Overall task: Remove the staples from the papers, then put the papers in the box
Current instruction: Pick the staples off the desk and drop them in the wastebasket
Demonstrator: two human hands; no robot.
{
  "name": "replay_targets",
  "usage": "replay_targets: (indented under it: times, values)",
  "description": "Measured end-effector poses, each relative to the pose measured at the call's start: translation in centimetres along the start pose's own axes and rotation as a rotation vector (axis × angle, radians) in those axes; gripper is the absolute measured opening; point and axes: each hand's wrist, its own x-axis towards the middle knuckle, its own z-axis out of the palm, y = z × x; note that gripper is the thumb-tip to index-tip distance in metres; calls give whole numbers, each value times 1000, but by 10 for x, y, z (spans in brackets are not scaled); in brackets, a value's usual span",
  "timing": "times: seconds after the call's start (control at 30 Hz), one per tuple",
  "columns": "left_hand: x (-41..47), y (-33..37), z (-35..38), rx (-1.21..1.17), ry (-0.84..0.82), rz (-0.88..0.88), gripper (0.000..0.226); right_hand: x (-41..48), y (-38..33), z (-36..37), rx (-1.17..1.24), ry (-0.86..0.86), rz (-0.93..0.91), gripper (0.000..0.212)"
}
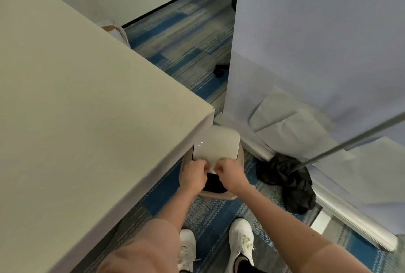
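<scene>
A curled sheaf of white papers (215,143) hangs over a round beige bin (240,158) on the floor beside the table corner. My left hand (194,174) pinches the papers' near edge from the left. My right hand (231,175) pinches the same edge from the right, fingertips almost touching the left hand's. Whether a staple is between the fingers is too small to tell. The bin's inside is dark. A cardboard box (115,30) peeks out behind the table's far edge.
A large table with a pale cloth (76,97) fills the left. A grey-blue partition (317,42) stands on the right, with a black bag (289,182) and a slanting metal rod (350,141) at its foot. My white shoes (241,240) are on blue patterned carpet.
</scene>
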Motion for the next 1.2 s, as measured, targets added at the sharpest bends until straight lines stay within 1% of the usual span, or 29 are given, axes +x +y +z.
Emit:
replay_targets:
  times: [0.07,0.13,0.27,0.4,0.47,0.57,0.63,0.7,0.77,0.83,0.9,0.97,1.0,1.03,1.1,1.2]
  values:
    - [3,-2,3,42,-17,36,32,4,2,2,-27,-10,-33,23]
    - [7,-5,5,62,-25,43,33,7,5,4,-34,-9,-54,22]
    - [14,-6,5,95,-25,53,25,8,5,3,-80,16,-67,21]
    - [18,-5,5,150,-28,120,16,7,5,3,-141,21,-85,18]
    - [18,-4,5,164,-34,159,19,7,6,3,-135,18,-100,20]
    - [18,-4,4,152,-38,193,29,8,7,1,-114,12,-89,25]
    - [18,-6,3,148,-45,195,30,10,7,0,-99,7,-72,19]
    - [18,-7,3,151,-53,174,25,10,5,-1,-95,0,-64,13]
    - [18,-7,1,173,-59,143,17,11,4,-2,-103,-19,-63,14]
    - [18,-6,0,202,-72,141,16,10,2,-3,-120,-33,-70,17]
    - [17,-5,-1,223,-77,162,13,8,0,-4,-148,-49,-94,16]
    - [15,-5,0,225,-85,178,18,5,1,-4,-147,-53,-101,24]
    - [13,-4,-1,223,-92,177,20,4,2,-4,-126,-51,-99,25]
    - [11,-3,-2,226,-94,173,19,2,2,-5,-104,-48,-91,21]
    - [6,1,-8,237,-67,167,14,-3,0,-11,-64,-24,-71,15]
    - [-4,14,-22,216,28,160,21,-15,-8,-27,-29,42,-69,21]
